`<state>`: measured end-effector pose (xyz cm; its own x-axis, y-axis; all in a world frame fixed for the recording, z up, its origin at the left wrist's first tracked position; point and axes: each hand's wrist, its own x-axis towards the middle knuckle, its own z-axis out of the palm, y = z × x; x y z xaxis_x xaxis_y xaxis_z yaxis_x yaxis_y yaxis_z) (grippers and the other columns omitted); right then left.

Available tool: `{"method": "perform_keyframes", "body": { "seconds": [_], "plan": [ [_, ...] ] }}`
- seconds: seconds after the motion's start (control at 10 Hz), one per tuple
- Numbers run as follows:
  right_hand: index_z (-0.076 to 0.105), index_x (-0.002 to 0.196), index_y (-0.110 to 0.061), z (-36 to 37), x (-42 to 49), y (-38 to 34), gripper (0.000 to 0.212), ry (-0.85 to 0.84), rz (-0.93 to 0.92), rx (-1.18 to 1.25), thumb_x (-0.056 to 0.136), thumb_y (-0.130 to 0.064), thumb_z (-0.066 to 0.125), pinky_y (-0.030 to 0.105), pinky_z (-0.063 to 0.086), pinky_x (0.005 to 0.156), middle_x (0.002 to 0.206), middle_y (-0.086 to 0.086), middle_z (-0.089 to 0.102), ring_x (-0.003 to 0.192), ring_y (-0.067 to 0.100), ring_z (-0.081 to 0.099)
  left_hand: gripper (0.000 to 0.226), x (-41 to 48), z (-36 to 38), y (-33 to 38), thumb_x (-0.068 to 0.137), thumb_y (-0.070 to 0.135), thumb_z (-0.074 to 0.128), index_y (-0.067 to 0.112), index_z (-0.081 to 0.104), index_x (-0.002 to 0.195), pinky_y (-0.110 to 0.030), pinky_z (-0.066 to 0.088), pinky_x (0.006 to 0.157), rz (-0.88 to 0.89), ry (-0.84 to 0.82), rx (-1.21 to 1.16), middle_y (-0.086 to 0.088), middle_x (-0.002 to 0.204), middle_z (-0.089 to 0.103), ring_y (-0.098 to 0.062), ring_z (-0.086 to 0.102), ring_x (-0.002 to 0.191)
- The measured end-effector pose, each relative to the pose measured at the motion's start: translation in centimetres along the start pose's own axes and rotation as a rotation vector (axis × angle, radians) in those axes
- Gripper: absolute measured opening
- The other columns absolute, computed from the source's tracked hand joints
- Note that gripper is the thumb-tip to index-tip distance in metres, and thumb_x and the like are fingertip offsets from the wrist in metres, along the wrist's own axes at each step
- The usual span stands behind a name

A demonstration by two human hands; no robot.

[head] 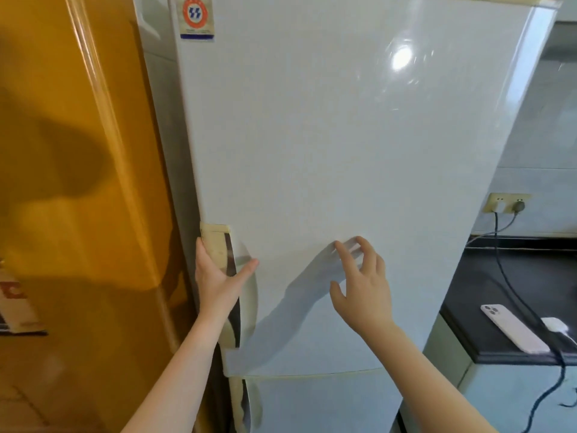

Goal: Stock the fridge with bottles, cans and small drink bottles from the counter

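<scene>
1. Right up against the fridge door [343, 135], low on its left edge, the left hand [218, 282] is on the handle [215, 242]. The cream handle sits in the fork of the hand, fingers running up its outer edge, thumb laid across the front. How hard it squeezes, I cannot tell.
2. Just right of that handle, on the door's face, the right hand [362, 292] has its fingers spread and loosely bent, tips meeting their own shadow on the panel. It holds nothing.
3. That door is shut, and so is the lower door [327, 401] beneath it. No bottles, cans or small drink bottles show anywhere, so the stocking looks not yet begun.
4. My read on handling: the door is a stiff, rigid slab and its seal will likely resist, then give at once. The face is glossy and offers no purchase, so the handle is the place to pull, with a steady draw.
5. Right of the door, and lower, a dark counter [487, 292] carries a pale phone [513, 328], a white charger [554, 325] and a dark cable [505, 276].
6. Further right and behind, the cable climbs to a wall socket [507, 203] on a pale tiled wall.
7. Left of the door stands an orange panel [78, 182] in shadow; at the door's top left corner sits a round sticker [196, 17].
</scene>
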<state>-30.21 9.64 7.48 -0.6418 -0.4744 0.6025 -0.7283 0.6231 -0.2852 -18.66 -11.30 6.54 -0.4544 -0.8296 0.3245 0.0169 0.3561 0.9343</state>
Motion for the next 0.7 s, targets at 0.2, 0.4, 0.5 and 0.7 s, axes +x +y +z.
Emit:
{"method": "perform_keyframes", "body": {
  "seconds": [0.2, 0.4, 0.5, 0.7],
  "plan": [
    [0.047, 0.137, -0.016, 1.3, 0.9, -0.2, 0.073, 0.007, 0.002, -0.022, 0.069, -0.014, 0.073, 0.042, 0.054, 0.078, 0.143, 0.020, 0.036, 0.116, 0.042, 0.045, 0.122, 2.7, 1.5, -0.9, 0.061, 0.046, 0.085, 0.031, 0.002, 0.150, -0.046, 0.024, 0.115, -0.010, 0.026, 0.058, 0.002, 0.157, 0.015, -0.023, 0.017, 0.144],
    [0.050, 0.136, -0.014, 1.9, 1.5, 0.7, 0.074, 0.028, -0.046, -0.088, 0.066, -0.010, 0.074, 0.045, 0.053, 0.084, 0.140, 0.022, 0.042, 0.114, 0.042, 0.050, 0.123, 4.5, 2.4, -1.8, 0.061, 0.048, 0.083, 0.029, 0.000, 0.151, -0.047, 0.027, 0.113, -0.018, 0.040, 0.115, 0.000, 0.158, 0.014, -0.026, 0.018, 0.144],
    [0.051, 0.135, -0.014, 1.5, 1.6, 0.9, 0.074, 0.027, -0.048, -0.078, 0.066, -0.006, 0.073, 0.044, 0.055, 0.080, 0.139, 0.022, 0.043, 0.114, 0.041, 0.051, 0.126, 4.4, 2.5, -2.1, 0.055, 0.056, 0.080, 0.033, -0.001, 0.149, -0.050, 0.028, 0.113, -0.016, 0.028, 0.114, 0.001, 0.157, 0.014, -0.026, 0.018, 0.144],
    [0.059, 0.122, -0.023, -2.3, 3.1, 1.2, 0.034, 0.001, 0.110, 0.271, 0.088, -0.023, 0.060, 0.023, 0.046, 0.079, 0.131, -0.002, 0.052, 0.112, 0.014, 0.053, 0.124, 1.4, 1.8, -2.8, 0.066, 0.052, 0.080, 0.033, -0.010, 0.149, -0.048, 0.017, 0.116, -0.078, 0.012, 0.102, 0.004, 0.159, 0.004, -0.024, 0.008, 0.146]
  ]
}}
